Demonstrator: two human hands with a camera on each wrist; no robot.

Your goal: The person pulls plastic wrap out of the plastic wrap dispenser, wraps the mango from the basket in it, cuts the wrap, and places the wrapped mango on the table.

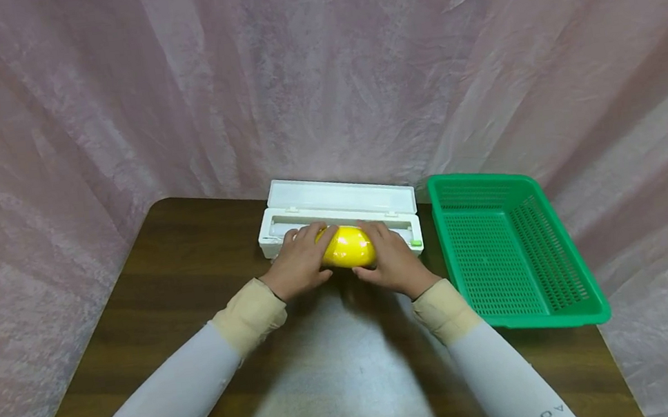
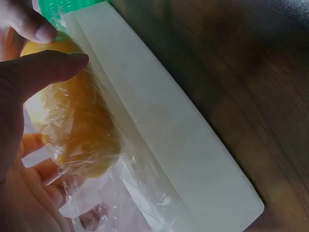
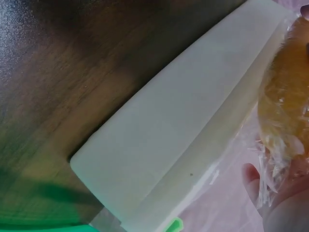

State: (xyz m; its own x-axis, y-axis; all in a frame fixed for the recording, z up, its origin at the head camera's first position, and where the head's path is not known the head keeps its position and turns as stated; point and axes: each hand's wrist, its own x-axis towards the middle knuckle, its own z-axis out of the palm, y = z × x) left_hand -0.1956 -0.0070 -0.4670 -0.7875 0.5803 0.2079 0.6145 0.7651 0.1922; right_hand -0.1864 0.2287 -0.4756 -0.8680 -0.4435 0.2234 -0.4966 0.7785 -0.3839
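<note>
Dark brown wooden table (image 1: pixel 189 254), open long white box (image 1: pixel 341 196) near far edge, green basket (image 1: pixel 548 321) beside it

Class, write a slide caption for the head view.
Left hand and right hand hold a film-wrapped yellow object by an open white box, green basket alongside.

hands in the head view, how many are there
2. The left hand holds the left end of the film-wrapped yellow object; the right hand holds its right end, both by the open white box.
</note>
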